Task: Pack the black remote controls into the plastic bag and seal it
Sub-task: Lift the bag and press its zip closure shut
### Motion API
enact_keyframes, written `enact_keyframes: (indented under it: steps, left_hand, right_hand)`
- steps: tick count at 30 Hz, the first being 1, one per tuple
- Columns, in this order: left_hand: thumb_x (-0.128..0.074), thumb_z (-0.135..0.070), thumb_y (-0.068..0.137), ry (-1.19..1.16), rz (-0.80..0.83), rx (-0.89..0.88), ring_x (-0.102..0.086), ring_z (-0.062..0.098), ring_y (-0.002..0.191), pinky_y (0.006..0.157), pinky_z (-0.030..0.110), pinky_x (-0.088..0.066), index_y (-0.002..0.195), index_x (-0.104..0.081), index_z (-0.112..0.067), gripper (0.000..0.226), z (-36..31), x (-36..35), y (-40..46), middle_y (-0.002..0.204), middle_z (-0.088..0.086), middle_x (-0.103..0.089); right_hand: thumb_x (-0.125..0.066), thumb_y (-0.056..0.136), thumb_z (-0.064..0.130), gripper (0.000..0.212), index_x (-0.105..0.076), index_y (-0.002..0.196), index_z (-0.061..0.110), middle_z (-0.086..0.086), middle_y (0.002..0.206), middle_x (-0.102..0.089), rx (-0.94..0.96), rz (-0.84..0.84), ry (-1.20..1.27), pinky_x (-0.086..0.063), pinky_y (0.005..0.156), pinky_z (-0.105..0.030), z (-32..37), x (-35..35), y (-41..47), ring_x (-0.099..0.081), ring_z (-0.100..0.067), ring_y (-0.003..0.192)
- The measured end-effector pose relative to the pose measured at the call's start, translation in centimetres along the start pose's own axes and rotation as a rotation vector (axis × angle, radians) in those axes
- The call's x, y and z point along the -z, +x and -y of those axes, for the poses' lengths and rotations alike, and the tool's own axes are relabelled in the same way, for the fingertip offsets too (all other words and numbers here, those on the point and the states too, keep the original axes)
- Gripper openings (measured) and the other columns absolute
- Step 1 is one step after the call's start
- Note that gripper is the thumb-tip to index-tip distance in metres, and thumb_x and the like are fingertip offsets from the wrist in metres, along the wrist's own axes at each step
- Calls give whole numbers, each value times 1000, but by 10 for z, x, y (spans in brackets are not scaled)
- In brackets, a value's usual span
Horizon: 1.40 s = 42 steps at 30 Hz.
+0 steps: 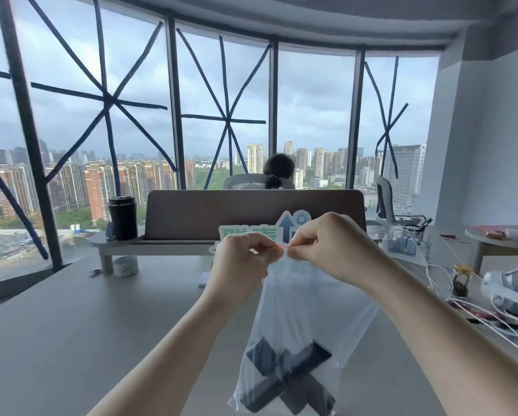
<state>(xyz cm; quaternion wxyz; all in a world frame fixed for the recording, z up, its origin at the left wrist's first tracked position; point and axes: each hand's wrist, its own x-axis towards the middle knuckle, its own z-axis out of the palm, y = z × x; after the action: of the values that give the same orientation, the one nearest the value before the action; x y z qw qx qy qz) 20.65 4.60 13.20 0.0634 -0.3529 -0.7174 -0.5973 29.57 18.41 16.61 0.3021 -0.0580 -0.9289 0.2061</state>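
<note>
A clear plastic bag (305,319) hangs in the air above the grey desk, held up by its top edge. Two black remote controls (287,376) lie crossed at its bottom. My left hand (242,259) pinches the top at the left. My right hand (326,244) pinches it at the right. A thin red strip (281,247) of the bag's closure runs between the two sets of fingertips. The bag's mouth is hidden behind my fingers.
A black tumbler (122,217) stands on a white shelf (149,246) at the back left, a tape roll (125,265) beneath it. A brown divider (221,211) crosses the back. White cables (431,265), a jar (461,280) and a white headset (509,289) crowd the right. A person sits beyond the divider.
</note>
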Motion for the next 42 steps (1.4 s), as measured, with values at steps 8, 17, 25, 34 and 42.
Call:
enact_keyframes:
  steps: [8,17,25,34,42]
  left_hand:
    - [-71,-15,78,14,-54,-10,-45,15,47,53,29,-40,54,-64,-25,27,-1,-1,4,44,-16,-53]
    - [-68,-6,80,-3,-205,-40,-41,8,46,49,22,-37,60,-65,-20,24,12,-1,5,60,-7,-59]
    - [-66,-7,82,-27,-331,28,-47,7,36,50,26,-43,68,-68,-11,15,30,31,14,49,-1,-54]
    - [-68,-8,82,-28,-451,28,-48,7,34,51,27,-44,64,-68,-11,18,50,60,13,47,-7,-58]
    - [-67,-10,83,-56,-468,41,-49,12,38,52,30,-47,70,-70,-10,13,63,80,15,48,10,-57]
  right_hand:
    - [-70,78,29,12,-72,68,23,10,57,-61,-22,-10,-76,-52,81,-41,10,-2,7,-58,-14,71]
    - [-60,87,36,15,-68,83,23,4,80,-70,-31,-31,-136,-53,74,-37,7,-19,0,-64,-23,80]
    - [-56,91,31,14,-66,85,24,3,82,-68,-38,-12,-173,-53,75,-37,-10,-25,-6,-64,-26,82]
    - [-54,93,28,15,-56,78,25,3,91,-68,-21,1,-202,-52,77,-38,-19,-31,-17,-62,-24,85]
    - [-55,93,30,23,-53,71,20,1,75,-63,-21,20,-213,-53,70,-39,-10,-32,-17,-61,-26,74]
